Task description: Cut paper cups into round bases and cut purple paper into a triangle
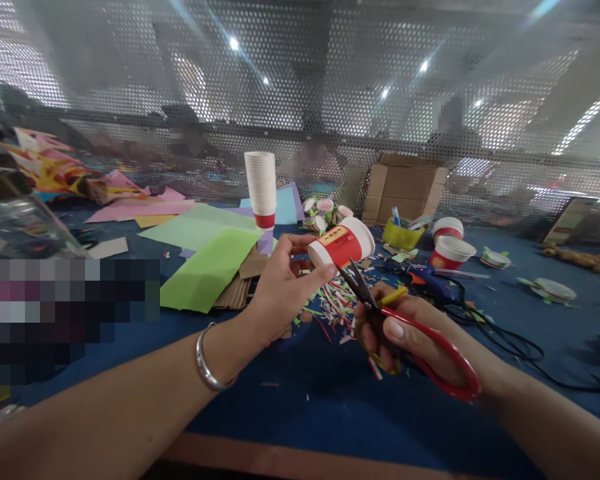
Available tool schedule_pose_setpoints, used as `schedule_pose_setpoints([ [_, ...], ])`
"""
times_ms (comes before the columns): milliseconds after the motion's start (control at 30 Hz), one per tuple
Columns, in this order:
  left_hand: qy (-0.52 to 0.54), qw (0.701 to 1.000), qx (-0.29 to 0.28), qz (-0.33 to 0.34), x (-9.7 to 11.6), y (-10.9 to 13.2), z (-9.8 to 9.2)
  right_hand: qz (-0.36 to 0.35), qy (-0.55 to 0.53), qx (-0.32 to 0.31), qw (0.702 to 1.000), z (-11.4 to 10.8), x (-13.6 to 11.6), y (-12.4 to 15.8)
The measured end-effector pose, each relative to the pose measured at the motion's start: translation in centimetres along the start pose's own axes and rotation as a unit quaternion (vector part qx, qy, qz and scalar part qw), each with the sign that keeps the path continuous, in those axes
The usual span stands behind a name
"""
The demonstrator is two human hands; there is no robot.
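Note:
My left hand holds a red and white paper cup on its side, its rim pointing right. A silver bangle sits on that wrist. My right hand grips red-handled scissors; their dark blades point up and left, tips just under the cup's base. Paper scraps in several colours lie on the blue tabletop beneath both hands.
A tall stack of paper cups stands behind green paper sheets. To the right are two cut cups, a green container, a cardboard box, a glue gun and black cable. Perforated mesh screens the back.

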State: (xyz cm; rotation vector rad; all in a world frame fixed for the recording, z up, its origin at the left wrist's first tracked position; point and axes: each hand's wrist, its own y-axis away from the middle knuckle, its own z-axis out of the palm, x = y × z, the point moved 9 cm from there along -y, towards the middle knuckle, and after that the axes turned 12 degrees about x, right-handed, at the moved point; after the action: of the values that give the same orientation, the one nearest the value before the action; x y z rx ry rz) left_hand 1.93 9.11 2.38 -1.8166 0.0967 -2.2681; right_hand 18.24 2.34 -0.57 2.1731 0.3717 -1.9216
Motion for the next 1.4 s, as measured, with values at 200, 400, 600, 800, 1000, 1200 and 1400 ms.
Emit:
schedule_pose_setpoints([
  [200,0.004,0.999,-0.007,0.032,0.7,0.2,0.1,0.001,0.003,0.02,1.0,0.1,-0.4,0.0],
  [400,0.001,0.997,-0.029,0.07,1.2,0.4,0.4,0.025,0.032,0.031,0.999,0.0,0.1,0.1],
  [600,0.002,0.995,-0.065,0.073,1.3,0.8,0.9,0.039,0.047,0.062,0.996,-0.4,0.3,0.2],
  [800,-0.046,0.99,-0.082,0.104,1.1,0.9,1.0,0.028,0.056,0.071,0.996,-0.8,-0.3,0.3],
  [1000,-0.099,0.973,-0.09,0.186,1.4,1.2,1.2,0.034,0.048,0.065,0.996,-0.4,-0.7,0.1],
  [1200,-0.093,0.982,-0.062,0.154,1.0,0.2,0.7,0.064,0.044,0.068,0.995,-0.4,0.1,-0.1],
  [1400,-0.065,0.983,-0.06,0.162,1.5,0.4,0.8,0.06,0.057,0.059,0.995,-0.4,0.3,0.0],
])
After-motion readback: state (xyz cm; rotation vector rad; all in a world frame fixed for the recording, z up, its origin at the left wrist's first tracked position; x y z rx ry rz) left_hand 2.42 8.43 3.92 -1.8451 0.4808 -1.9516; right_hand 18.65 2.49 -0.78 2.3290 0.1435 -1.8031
